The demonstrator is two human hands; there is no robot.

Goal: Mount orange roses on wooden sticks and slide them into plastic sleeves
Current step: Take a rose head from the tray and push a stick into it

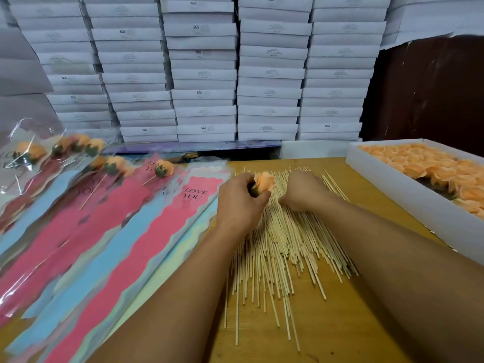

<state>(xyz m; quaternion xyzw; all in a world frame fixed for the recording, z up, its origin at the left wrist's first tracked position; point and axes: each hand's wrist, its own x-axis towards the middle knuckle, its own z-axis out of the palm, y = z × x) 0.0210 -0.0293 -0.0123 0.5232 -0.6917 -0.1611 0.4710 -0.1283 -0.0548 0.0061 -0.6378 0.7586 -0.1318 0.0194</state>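
Left hand fingers curled round an orange rose; soft layered petals stick up past the knuckles, dark green base mostly hidden in the grip. Right hand just beside it, knuckles up, fingers bent down into the pile of wooden sticks. Fingertips hidden, so cannot tell whether it pinches a stick or holds nothing.

Sticks thin, pale, straight, fanned loosely under and toward the person from both hands on the tan wooden counter.

Left of the left hand: flat glossy plastic sleeves, pink and blue wavy-edged panels, one printed "LOVE YOU". Beyond these, filled sleeves with roses on sticks, blurred by glare.

Right of the right hand: long white box packed with orange roses, its near end cut off by the frame.

Beyond both hands: wall of stacked white cartons, print too small to read apart from "SGS".
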